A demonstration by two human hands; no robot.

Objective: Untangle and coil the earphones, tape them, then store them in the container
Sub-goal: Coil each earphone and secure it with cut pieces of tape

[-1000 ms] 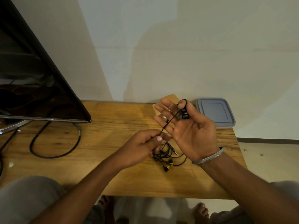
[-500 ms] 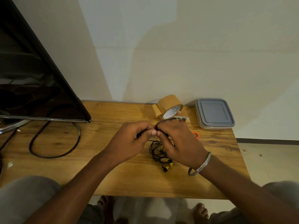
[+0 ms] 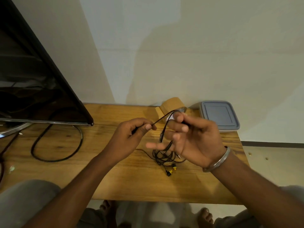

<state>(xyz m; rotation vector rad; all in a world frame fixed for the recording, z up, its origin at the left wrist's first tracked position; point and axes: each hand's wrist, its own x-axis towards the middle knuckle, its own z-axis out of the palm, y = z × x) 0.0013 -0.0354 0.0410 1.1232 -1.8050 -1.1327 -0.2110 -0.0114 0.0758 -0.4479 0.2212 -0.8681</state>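
On my far left I have the dark screen (image 3: 32,76) standing on the wooden table (image 3: 131,183), with a black power cable (image 3: 56,159) looping on the wood under it; moving in, the left hand (image 3: 131,135) is up off the table, thumb and forefinger pressed together and pinching the black cord of the earphones (image 3: 164,156); from that pinch the cord runs taut up and to the right, over the top of the right hand (image 3: 197,142); that hand is raised too, palm towards me, its upper fingers (image 3: 181,127) curled round the cord, little finger sticking out to the left; the cord drops between those fingers into a loose tangle that lies on the table just below both hands; the yellow-and-black earbuds (image 3: 170,171) lie at the near edge of that tangle, touching the wood; behind the right hand's fingertips I see the brown tape roll (image 3: 171,105) against the wall; a metal bangle (image 3: 218,160) sits on the right wrist; furthest right, the container (image 3: 220,116) rests at the table's back corner, grey lid on, well apart from the earphones.
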